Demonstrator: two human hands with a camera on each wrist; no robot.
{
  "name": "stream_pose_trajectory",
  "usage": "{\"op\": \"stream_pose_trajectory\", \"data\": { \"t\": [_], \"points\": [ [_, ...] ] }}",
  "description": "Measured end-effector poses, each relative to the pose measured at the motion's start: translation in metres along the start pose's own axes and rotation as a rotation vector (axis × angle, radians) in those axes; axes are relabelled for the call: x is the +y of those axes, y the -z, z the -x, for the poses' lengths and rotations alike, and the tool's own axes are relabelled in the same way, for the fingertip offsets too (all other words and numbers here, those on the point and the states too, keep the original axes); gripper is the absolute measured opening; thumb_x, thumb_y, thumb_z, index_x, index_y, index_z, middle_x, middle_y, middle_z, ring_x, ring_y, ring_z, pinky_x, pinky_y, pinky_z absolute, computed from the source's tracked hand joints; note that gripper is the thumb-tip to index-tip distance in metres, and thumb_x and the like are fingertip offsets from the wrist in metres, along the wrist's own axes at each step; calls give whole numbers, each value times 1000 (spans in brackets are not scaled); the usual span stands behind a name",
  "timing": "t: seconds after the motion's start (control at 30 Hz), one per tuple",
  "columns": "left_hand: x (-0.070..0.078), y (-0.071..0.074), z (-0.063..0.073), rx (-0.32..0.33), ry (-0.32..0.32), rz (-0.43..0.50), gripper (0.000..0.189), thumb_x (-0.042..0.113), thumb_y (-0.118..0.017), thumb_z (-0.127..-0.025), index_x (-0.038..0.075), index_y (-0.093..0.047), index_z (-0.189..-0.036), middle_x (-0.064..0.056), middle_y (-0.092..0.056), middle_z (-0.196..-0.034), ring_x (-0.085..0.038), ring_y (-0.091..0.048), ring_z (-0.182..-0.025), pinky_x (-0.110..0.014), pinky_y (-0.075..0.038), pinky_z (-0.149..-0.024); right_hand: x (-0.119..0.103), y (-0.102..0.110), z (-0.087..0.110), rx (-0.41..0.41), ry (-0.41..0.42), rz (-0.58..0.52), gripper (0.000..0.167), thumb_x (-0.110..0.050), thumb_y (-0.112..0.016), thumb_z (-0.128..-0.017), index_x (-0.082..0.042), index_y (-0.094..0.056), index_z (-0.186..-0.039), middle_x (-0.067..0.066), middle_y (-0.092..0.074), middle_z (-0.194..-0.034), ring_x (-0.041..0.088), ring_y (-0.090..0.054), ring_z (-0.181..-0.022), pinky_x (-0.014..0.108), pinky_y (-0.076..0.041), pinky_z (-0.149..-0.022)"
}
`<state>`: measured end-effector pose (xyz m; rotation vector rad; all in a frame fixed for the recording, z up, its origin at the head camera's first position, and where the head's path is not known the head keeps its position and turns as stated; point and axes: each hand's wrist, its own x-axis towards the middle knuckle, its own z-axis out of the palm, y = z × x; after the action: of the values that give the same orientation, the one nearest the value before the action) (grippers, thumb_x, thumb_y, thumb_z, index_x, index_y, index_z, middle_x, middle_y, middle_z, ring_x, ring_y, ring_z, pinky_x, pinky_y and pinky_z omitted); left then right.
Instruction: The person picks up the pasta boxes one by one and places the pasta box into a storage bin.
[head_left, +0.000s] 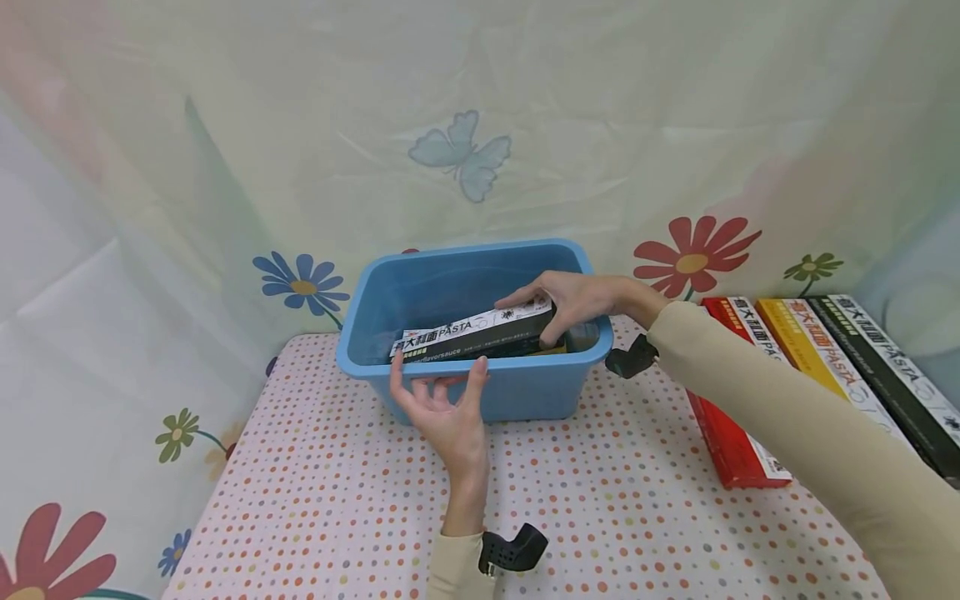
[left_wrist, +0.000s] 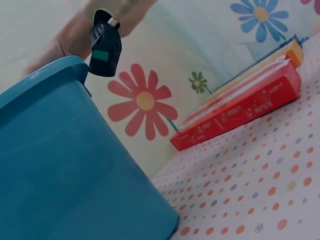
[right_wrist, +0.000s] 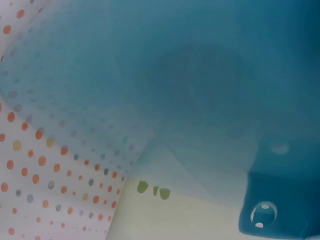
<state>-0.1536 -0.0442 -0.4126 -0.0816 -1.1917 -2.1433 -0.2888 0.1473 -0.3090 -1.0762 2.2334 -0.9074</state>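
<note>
A black-and-white pasta box (head_left: 480,332) lies slanted inside a blue plastic bin (head_left: 480,392), its right end higher. My right hand (head_left: 573,302) reaches over the bin's right side and grips that end, thumb on the near face and fingers across the far side. Beneath it, bits of white and yellow packaging show, mostly hidden. At the bin's front rim, my left hand (head_left: 450,417) holds on from outside, with one finger and the thumb up on the rim and the other fingers bent below it. Neither wrist view shows the held box.
To the right on the dotted tablecloth (head_left: 600,500) lie a red pasta box (head_left: 738,450), a yellow one (head_left: 806,350) and a black one (head_left: 877,358), side by side under my right forearm. A flowered curtain (head_left: 300,167) hangs close behind the bin.
</note>
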Motion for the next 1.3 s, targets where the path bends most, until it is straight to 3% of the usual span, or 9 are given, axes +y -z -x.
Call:
{"op": "stream_pose_trajectory", "data": {
  "t": [0.2,0.47,0.77,1.03,1.17,1.3],
  "points": [
    [1,0,1,6,1,-5,99,-6,-83,-84,14,-23,-161,-38,-42,-131,-23,-58,-85,-53,-66,-80,0,4,-2,-22,-23,25,80,-10,-81,-81,-4,-50,-154,16,-48,-159,35,-42,-147,47,-49,-103],
    [3,0,1,6,-9,-12,99,-7,-83,-84,13,-24,-161,-39,-42,-126,-24,-57,-85,-54,-66,-80,-2,8,-4,-58,-56,24,84,-17,-88,-82,-4,-48,-155,16,-46,-160,35,-42,-148,55,-45,-116],
    [4,2,2,2,12,-2,99,-7,-82,-84,13,-23,-161,-25,-49,-138,-24,-58,-89,-51,-66,-82,1,6,-7,-57,-42,-53,80,-4,-84,-85,1,-46,-155,19,-45,-161,35,-39,-151,53,-41,-121],
    [4,2,2,5,29,2,99,-6,-82,-85,14,-22,-161,-24,-48,-140,-24,-59,-93,-51,-66,-83,-5,-2,11,126,90,-73,74,-2,-79,-91,4,-44,-155,21,-44,-161,39,-35,-152,63,-33,-123],
    [2,1,1,6,23,4,99,-8,-82,-85,13,-22,-161,-25,-48,-138,-24,-59,-91,-50,-66,-82,-12,-9,41,280,122,-87,72,-2,-78,-93,-1,-45,-156,17,-45,-161,38,-38,-151,67,-35,-120],
    [0,1,2,2,19,4,100,-7,-82,-85,13,-21,-162,-26,-48,-137,-23,-59,-90,-51,-66,-82,-19,-20,86,473,92,-65,70,-6,-76,-94,-10,-48,-157,9,-49,-160,30,-43,-149,69,-41,-115]
  ]
}}
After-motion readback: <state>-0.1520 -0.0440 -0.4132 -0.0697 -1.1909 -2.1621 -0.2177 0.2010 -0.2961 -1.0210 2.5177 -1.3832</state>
